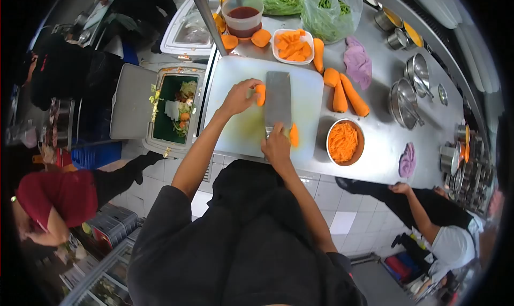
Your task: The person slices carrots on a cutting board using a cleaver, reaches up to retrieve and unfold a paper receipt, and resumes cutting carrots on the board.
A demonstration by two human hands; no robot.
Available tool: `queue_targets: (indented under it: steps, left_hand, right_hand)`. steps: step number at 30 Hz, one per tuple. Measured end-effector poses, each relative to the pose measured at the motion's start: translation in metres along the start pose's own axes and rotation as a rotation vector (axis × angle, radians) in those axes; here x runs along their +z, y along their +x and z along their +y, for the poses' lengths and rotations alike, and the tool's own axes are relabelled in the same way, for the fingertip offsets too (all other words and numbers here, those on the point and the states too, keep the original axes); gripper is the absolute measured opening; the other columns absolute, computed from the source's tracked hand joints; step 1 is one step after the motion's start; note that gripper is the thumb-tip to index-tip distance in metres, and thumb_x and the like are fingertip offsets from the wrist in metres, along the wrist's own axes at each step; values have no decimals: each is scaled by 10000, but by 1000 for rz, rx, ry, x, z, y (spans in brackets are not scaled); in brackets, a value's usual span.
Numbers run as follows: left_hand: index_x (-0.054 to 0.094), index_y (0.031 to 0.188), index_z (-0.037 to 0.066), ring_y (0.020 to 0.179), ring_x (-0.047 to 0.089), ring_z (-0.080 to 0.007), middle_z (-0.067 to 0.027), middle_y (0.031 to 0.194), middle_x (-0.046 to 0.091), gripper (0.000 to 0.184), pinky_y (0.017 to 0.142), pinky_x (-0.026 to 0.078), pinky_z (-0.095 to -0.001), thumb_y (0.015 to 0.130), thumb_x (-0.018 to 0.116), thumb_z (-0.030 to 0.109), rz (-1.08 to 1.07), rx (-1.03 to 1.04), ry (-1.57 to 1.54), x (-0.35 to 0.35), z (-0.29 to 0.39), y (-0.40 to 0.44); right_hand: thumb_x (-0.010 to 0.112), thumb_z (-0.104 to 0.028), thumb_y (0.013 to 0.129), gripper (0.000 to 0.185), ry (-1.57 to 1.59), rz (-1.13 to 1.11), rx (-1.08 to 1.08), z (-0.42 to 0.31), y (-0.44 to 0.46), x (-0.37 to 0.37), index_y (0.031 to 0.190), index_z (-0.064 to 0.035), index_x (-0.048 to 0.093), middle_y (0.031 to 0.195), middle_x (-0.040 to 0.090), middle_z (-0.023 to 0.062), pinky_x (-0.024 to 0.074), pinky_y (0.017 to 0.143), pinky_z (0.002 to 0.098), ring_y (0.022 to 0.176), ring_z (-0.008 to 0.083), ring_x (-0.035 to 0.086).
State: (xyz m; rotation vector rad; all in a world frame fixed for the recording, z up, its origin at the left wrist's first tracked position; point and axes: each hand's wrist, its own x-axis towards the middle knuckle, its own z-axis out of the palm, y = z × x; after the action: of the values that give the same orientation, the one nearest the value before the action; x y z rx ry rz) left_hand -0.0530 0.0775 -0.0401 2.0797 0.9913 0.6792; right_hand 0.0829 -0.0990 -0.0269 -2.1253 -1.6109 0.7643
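My left hand (241, 97) grips a piece of carrot (260, 95) over the white cutting board (235, 129). Just right of it, a wide-bladed cleaver (278, 97) points away from me, its handle in my right hand (277, 145). The fingers of that hand are wrapped round the handle. Another cut carrot piece (294, 135) lies on the board, right of the cleaver near my right hand. A white square bowl of carrot pieces (293, 46) stands beyond the board. To the right is a round bowl of shredded carrot (345, 142).
Whole carrots (354, 95) lie right of the board, with a purple cloth (357, 62) behind them. Metal bowls (402, 102) stand farther right. An open waste bin (174, 110) is left of the counter. Other people are on both sides, including one in a red shirt (56, 199).
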Motion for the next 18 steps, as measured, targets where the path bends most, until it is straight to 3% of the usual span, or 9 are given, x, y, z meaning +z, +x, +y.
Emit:
queue_targets:
  steps: [2,4,8,12,15,18]
  left_hand:
    - [621,1149,65,1006,668,-247,-99,1103,693,308,874,518,-361,863,711,132,-30,-34,-63,-4,-2,-2]
    - [622,1130,59,997,670,-247,-98,1077,697,295,884,517,-359,855,712,119,-66,-74,-123,-5,0,-11]
    - [627,1121,52,964,671,-253,-102,1030,700,294,881,520,-367,849,720,115,-170,-73,-181,-2,7,-28]
    - [630,1104,42,946,669,-249,-110,1025,688,292,873,524,-364,847,733,134,-172,7,-159,-3,14,-35]
    - [629,1111,35,958,670,-224,-108,1050,688,271,901,524,-353,867,725,105,-195,-43,-137,-4,13,-33]
    - [620,1105,29,960,671,-220,-108,1035,688,257,903,535,-344,872,714,83,-271,-27,-238,5,14,-30]
  right_hand:
    - [686,-123,813,535,-22,65,45,-1,8,14,1206,62,372,1063,597,333,527,753,519,820,489,642]
    - [595,-43,782,541,80,340,8,-6,5,15,1263,65,372,1067,587,352,519,767,541,828,502,635]
    - [532,-84,769,523,153,127,210,-32,-21,-35,1269,38,440,995,616,330,516,772,542,826,514,625]
    - [531,-63,802,402,104,131,195,-31,-41,-33,1187,39,480,962,622,323,524,728,539,808,507,629]
    - [517,-24,831,253,33,112,223,-19,-36,-20,1077,36,500,972,616,331,528,675,535,791,498,633]
    - [511,-9,878,182,22,234,148,-9,-31,-12,1050,32,466,890,623,323,519,623,544,734,497,628]
